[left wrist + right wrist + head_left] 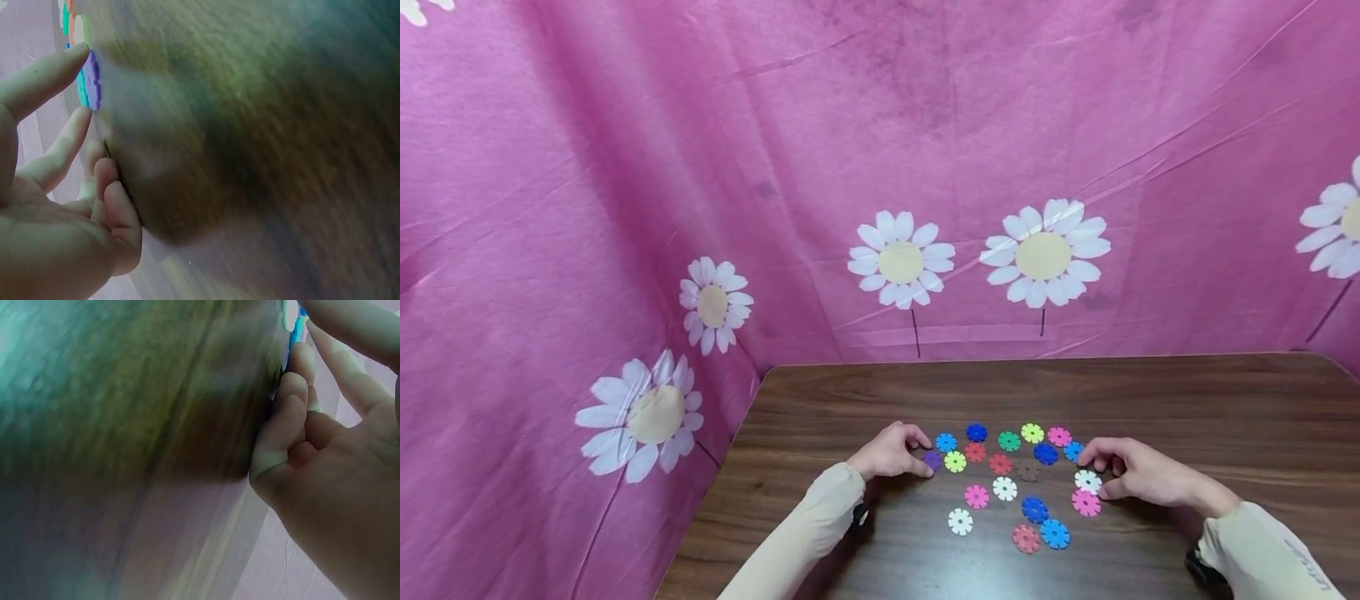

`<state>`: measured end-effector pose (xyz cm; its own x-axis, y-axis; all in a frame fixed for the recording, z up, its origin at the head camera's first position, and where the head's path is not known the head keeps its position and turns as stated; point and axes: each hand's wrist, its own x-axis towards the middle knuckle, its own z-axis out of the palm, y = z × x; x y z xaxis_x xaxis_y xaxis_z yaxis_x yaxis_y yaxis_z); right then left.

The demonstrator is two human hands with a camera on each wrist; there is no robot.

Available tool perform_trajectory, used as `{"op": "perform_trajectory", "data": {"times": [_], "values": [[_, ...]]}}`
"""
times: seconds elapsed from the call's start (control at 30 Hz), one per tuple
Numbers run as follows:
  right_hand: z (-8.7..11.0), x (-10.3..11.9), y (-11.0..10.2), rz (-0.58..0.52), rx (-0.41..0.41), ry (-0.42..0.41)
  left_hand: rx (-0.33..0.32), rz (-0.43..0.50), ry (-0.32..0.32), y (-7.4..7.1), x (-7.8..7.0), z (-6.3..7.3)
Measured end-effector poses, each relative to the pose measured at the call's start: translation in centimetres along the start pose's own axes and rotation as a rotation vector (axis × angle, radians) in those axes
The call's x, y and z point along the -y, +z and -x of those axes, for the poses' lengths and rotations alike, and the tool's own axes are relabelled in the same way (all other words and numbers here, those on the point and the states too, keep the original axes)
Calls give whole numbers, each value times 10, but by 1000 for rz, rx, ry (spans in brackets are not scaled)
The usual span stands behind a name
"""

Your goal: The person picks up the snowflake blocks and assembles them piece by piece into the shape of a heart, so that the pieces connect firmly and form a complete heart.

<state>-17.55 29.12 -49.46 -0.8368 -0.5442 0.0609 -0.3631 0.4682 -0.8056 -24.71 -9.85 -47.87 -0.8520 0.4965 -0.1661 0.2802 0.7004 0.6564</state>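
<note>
Purple disc [932, 462] lay well in from the far edge of the worktop [850, 400], left thumb and finger spread about it, right hand [1146, 473] half-spread beside rightmost white disc [1087, 481], neither visibly gripping; light, level fingertip pressure seemed best.

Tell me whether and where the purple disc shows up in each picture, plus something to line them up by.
Head: the purple disc lies below centre, slightly right, at the fingertips of the left hand.
Left wrist: upper left, the disc seen nearly edge-on.
Right wrist: not visible.
Shared landmark: the brown wooden table, in all three views.
</note>
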Motion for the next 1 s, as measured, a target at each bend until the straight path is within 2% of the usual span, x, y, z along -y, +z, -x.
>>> {"op": "perform_trajectory", "data": {"times": [0.33, 0.57, 0.73, 1.0], "values": [[0, 3, 0, 53, -15, 62, -49, -16, 19, 4, -3, -4], [0, 1, 2, 97, -40, 49, -67, -14, 13, 4, -3, -4], [-1, 3, 1, 132, -29, 66, -69, -27, 1, 4, -4, -5], [-3, 6, 0, 106, -2, 109, -60, -57, -4, 3, -8, -6]]}}
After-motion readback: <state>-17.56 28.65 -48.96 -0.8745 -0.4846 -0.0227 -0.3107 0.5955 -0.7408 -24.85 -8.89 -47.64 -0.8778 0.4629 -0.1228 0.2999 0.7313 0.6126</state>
